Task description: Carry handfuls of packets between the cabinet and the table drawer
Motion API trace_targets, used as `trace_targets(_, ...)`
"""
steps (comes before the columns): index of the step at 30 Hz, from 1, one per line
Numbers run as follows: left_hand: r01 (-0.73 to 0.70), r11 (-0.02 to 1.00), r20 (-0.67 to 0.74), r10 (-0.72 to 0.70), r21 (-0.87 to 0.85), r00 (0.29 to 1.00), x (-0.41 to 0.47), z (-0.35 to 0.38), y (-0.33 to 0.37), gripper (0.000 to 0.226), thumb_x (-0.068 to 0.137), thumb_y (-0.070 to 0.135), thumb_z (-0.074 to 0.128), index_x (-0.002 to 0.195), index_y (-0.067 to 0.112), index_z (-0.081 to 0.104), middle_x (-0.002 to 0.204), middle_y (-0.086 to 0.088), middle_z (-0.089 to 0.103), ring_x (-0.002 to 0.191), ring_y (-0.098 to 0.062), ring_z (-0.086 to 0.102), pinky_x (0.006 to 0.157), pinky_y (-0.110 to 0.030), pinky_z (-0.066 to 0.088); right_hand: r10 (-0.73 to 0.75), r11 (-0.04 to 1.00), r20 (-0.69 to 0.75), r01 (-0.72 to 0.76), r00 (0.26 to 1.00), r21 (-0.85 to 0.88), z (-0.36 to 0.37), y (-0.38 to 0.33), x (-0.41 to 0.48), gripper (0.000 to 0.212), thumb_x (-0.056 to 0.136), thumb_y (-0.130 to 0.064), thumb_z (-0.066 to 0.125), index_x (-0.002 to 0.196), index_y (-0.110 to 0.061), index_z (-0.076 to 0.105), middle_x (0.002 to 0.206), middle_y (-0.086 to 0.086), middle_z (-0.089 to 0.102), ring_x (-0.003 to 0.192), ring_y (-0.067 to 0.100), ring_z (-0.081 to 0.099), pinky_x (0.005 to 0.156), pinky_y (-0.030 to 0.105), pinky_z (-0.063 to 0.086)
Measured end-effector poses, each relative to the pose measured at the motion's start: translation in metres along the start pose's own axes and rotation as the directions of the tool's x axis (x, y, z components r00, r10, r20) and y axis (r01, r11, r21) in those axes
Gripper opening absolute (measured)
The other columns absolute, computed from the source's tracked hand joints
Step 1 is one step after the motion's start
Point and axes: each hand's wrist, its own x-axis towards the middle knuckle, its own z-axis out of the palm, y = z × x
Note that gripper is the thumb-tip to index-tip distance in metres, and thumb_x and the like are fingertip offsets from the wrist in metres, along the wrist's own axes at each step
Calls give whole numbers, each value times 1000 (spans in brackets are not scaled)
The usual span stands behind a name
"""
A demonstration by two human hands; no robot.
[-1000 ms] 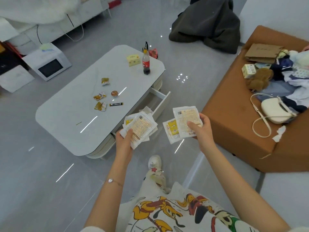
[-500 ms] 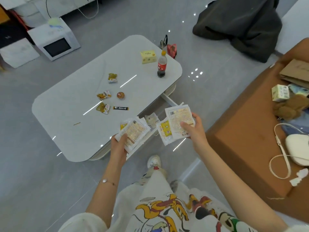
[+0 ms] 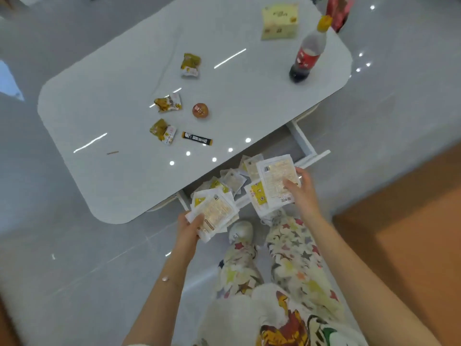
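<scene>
My left hand (image 3: 190, 227) grips a fanned stack of white and yellow packets (image 3: 214, 212) just in front of the open drawer (image 3: 303, 143) of a white coffee table (image 3: 119, 116). My right hand (image 3: 303, 189) pinches two more white and yellow packets (image 3: 273, 182) over the drawer's front edge. Several similar packets (image 3: 233, 179) lie loose inside the drawer between my hands. My legs in star-print trousers and a white shoe (image 3: 241, 231) are directly below.
On the tabletop lie three small yellow snack wrappers (image 3: 167, 103), a round orange sweet (image 3: 200, 110), a black sachet stick (image 3: 197, 139), a yellow box (image 3: 280, 21) and a cola bottle (image 3: 308, 52). An orange ottoman (image 3: 411, 233) stands at right. Grey tile floor surrounds the table.
The view has tilted down and closer to the table. Both hands have moved nearer the open drawer, still holding their packets.
</scene>
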Motion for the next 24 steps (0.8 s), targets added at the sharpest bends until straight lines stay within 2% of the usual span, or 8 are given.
trace_targets(3, 91, 994, -68, -95, -67, 993, 79, 14, -38, 30, 95, 13, 56, 122, 11, 45, 121, -15, 60, 103, -31, 64, 71, -39, 55, 68, 996, 43, -66, 997, -59, 25, 38, 80, 32, 91, -11, 61, 117, -25, 48, 121, 2, 60, 105, 20, 62, 77, 32, 55)
trace_targets(7, 158, 973, -172, -187, -167, 967, 173, 37, -79, 32, 95, 14, 57, 123, 10, 41, 116, -11, 60, 94, -23, 63, 66, -33, 52, 98, 976, 160, -63, 982, -208, 59, 83, 175, 34, 93, -10, 59, 122, -22, 47, 110, -7, 58, 103, 17, 59, 74, 22, 51)
trace_targets(11, 146, 956, -265, -215, -255, 940, 244, 53, -108, 43, 96, 12, 55, 133, 16, 36, 120, -8, 54, 101, -25, 58, 83, -42, 52, 139, 949, 203, -72, 969, -307, 89, 120, 247, 40, 94, -4, 56, 130, -12, 43, 107, -2, 55, 85, 8, 57, 57, 9, 48)
trace_targets(13, 129, 953, -286, -209, -274, 935, 268, 57, -121, 44, 95, 11, 55, 134, 20, 35, 124, -8, 54, 107, -27, 58, 91, -47, 51, 144, 937, 207, -66, 968, -344, 100, 139, 271, 42, 93, -2, 57, 132, -7, 43, 114, 5, 56, 92, 16, 58, 63, 13, 51)
trace_targets(16, 112, 951, -318, -206, -289, 926, 286, 63, -137, 42, 95, 8, 56, 131, 21, 37, 125, -7, 55, 106, -25, 59, 94, -47, 51, 164, 927, 194, -84, 967, -365, 109, 164, 289, 42, 91, -3, 59, 130, -9, 46, 115, 5, 57, 98, 18, 58, 76, 24, 51)
trace_targets(19, 118, 942, -354, -232, -314, 906, 291, 67, -145, 41, 94, 9, 57, 129, 19, 38, 126, -8, 55, 106, -26, 59, 89, -46, 52, 164, 895, 213, -54, 963, -442, 114, 178, 290, 46, 90, -4, 60, 133, -12, 45, 114, -1, 55, 99, 14, 56, 75, 20, 49)
trace_targets(22, 113, 946, -366, -225, -305, 903, 281, 71, -140, 46, 94, 7, 56, 135, 19, 39, 125, -5, 52, 108, -24, 56, 72, -32, 52, 155, 861, 228, -18, 961, -509, 112, 180, 283, 52, 88, 0, 58, 136, -11, 42, 124, 3, 56, 112, 18, 55, 87, 25, 48)
trace_targets(24, 89, 969, -380, -174, -231, 909, 269, 70, -134, 51, 94, 8, 55, 140, 20, 38, 132, -5, 49, 116, -23, 52, 79, -27, 49, 146, 836, 230, 4, 962, -548, 109, 173, 273, 56, 88, 0, 58, 139, -13, 39, 136, 6, 51, 125, 22, 51, 99, 31, 45)
